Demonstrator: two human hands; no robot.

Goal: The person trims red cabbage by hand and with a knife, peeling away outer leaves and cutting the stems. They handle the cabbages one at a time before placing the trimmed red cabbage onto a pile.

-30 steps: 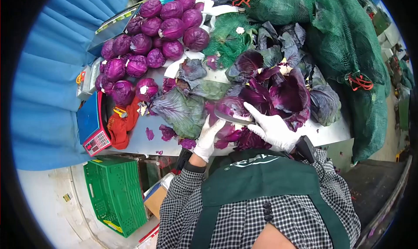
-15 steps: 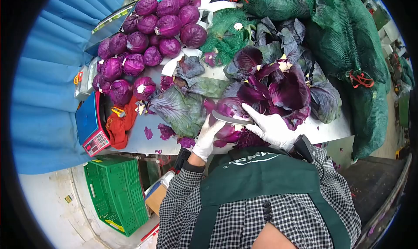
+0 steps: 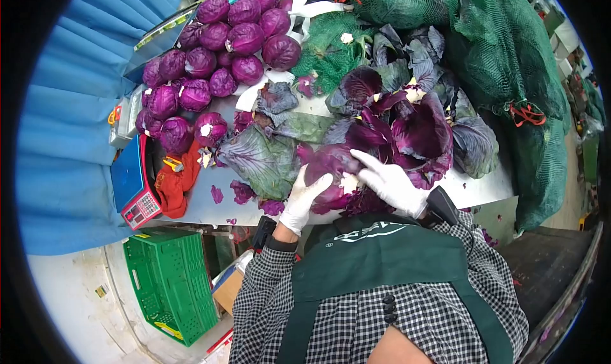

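A red cabbage [image 3: 328, 163] lies at the table's front edge between my hands, with a pale cut stem on its near right side. My left hand [image 3: 304, 201], in a white glove, grips its left side, thumb raised and fingers partly hidden behind it. My gloved right hand [image 3: 394, 187] is at the cabbage's right side. Its index finger stretches over the top and the other fingers are bent together; whatever they hold is hidden. No knife blade shows now. A big loose outer leaf [image 3: 261, 157] lies left of the cabbage, and opened purple leaves [image 3: 423, 131] are heaped behind my right hand.
Trimmed red cabbages [image 3: 245, 39] are piled at the back left. A scale [image 3: 137, 185], a red cloth [image 3: 175, 189] and a yellow cutter [image 3: 173, 164] are at the left. Full green net sacks [image 3: 503, 52] stand along the right. Green crates [image 3: 168, 284] sit below the table.
The curved knife that lay across the cabbage between my hands is out of sight. The cabbage has turned so its pale stem shows, and my right hand has shifted slightly left and down.
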